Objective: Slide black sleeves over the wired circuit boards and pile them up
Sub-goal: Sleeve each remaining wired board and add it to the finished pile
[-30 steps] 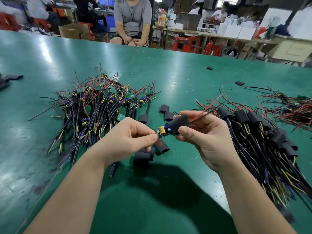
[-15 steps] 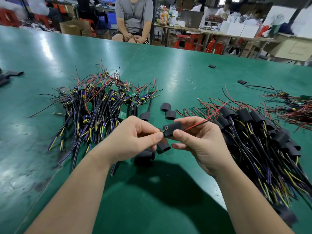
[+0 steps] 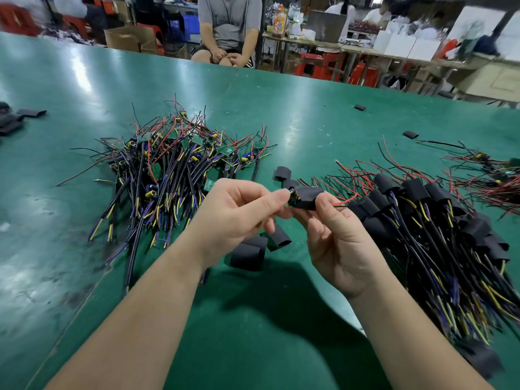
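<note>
Setting: green worktop (image 3: pixel 281 319), viewed from above, both forearms reaching in.
Left hand (image 3: pixel 236 209): fingers curled, thumb and forefinger pinching the exposed end of a circuit board (image 3: pixel 291 191).
Right hand (image 3: pixel 337 243): fingers curled round a black sleeve (image 3: pixel 308 199), thumb pressed on its near side.
Board and sleeve: held in the air between both hands, board almost wholly covered, red wire (image 3: pixel 342 203) trailing out to the right.
Bare pile (image 3: pixel 174 164): unsleeved wired boards, to the left, near the left hand.
Finished pile (image 3: pixel 422 215): sleeved boards, just beside the right hand.
Loose sleeves (image 3: pixel 250 253): a few lying below and behind the hands.
Stage: probably the last seating of this sleeve, then onto the finished pile.
Risk, pulling: a hard tug on the board's end or the thin wires could strain a solder joint.
Risk, snagging: a raised part could catch inside and leave the sleeve crooked or short.
Risk, placing: trailing wires could tangle in the finished pile and drag a neighbouring sleeve off.
</note>
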Tool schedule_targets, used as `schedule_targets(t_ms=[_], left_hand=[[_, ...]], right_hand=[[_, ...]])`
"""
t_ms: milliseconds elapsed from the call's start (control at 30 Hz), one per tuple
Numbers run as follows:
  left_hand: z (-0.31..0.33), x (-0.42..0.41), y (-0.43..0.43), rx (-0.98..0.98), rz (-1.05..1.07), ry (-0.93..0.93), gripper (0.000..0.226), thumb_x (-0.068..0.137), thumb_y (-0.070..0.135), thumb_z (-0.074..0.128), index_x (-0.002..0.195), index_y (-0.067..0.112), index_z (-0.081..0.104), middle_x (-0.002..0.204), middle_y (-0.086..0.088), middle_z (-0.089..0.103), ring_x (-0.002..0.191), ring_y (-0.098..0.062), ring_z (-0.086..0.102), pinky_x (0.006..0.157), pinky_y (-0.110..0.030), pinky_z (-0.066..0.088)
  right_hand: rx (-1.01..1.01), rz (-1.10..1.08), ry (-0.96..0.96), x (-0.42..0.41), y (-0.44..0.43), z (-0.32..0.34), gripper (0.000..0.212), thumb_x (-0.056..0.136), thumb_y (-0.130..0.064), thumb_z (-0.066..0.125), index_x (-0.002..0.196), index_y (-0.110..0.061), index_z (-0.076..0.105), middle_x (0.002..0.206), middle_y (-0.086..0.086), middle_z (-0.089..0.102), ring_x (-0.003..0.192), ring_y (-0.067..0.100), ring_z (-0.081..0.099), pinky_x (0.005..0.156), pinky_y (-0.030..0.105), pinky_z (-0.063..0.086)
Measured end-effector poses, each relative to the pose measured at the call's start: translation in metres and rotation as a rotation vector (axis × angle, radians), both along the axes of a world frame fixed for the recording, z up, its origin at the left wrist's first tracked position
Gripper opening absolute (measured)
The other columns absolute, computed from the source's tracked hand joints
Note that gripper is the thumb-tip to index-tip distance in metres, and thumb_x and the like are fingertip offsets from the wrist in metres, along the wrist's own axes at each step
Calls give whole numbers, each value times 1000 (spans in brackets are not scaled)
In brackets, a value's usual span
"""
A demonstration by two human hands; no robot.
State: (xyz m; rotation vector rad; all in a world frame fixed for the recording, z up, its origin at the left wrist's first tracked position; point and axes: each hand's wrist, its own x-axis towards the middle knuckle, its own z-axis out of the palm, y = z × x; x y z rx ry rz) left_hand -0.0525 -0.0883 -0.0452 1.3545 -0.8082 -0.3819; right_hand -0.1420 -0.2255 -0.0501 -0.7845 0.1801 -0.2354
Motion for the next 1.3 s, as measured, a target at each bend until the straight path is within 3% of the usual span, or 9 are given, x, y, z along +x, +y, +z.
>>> schedule_targets(t_ms=[133, 200, 267, 433, 667, 900, 1100, 1300], left_hand=[[-8, -2, -6, 31, 344, -286, 4, 80, 30, 70, 78, 28, 73, 61, 8, 66, 44, -20, 52, 43, -27, 44], [-12, -1, -7, 31, 384, -298, 13, 79, 28, 71, 90, 35, 73, 70, 12, 70, 51, -22, 62, 50, -28, 51], [-13, 0, -8, 17, 374, -322, 14, 81, 23, 70, 92, 28, 75, 74, 8, 72, 61, -20, 67, 58, -31, 55], [-14, 0, -8, 6, 365, -432, 12, 82, 12, 71, 92, 16, 76, 83, 5, 74, 73, -9, 69, 68, -33, 57], [-10, 0, -6, -31, 343, -380, 10, 78, 10, 71, 82, 17, 76, 73, -1, 73, 64, -21, 69, 62, -41, 57], [-4, 3, -1, 39, 353, -623, 11, 78, 2, 70, 85, 10, 75, 73, 0, 65, 63, -12, 61, 59, -26, 51], [-5, 3, 0, 69, 383, -745, 13, 80, 1, 72, 90, 8, 76, 76, -3, 66, 66, -9, 58, 62, -14, 44], [-8, 2, -2, 46, 405, -754, 9, 80, 5, 74, 89, 7, 76, 75, -3, 67, 66, -14, 60, 61, -24, 48]], right_hand=[[-28, -106, 75, 3, 1, 1, 31, 66, -15, 65, 95, -6, 60, 82, 4, 74, 73, 12, 72, 44, 8, 48], [-76, -143, 85, 4, 0, 0, 26, 63, -14, 68, 89, -9, 61, 81, 5, 74, 73, 15, 73, 45, 10, 49], [-108, -138, 65, 4, 0, -1, 22, 62, -12, 70, 82, -11, 60, 83, 7, 74, 74, 19, 73, 48, 13, 51], [-159, -118, 34, 5, 0, -2, 28, 63, -8, 69, 88, -12, 56, 80, 8, 72, 71, 22, 73, 54, 19, 54], [-86, -119, 12, 5, 2, 1, 26, 65, -5, 66, 90, -10, 58, 81, 11, 71, 69, 24, 72, 54, 17, 54], [-93, -151, 12, 4, 1, 0, 21, 64, -5, 67, 84, -11, 62, 84, 13, 70, 70, 27, 72, 53, 17, 54], [-303, -190, -4, 3, -1, 0, 26, 63, -10, 71, 88, -11, 61, 77, 9, 74, 66, 23, 72, 55, 20, 54], [-359, -207, -18, 2, 1, -3, 27, 66, -15, 68, 93, -15, 71, 81, 5, 75, 72, 19, 73, 59, 21, 54]])
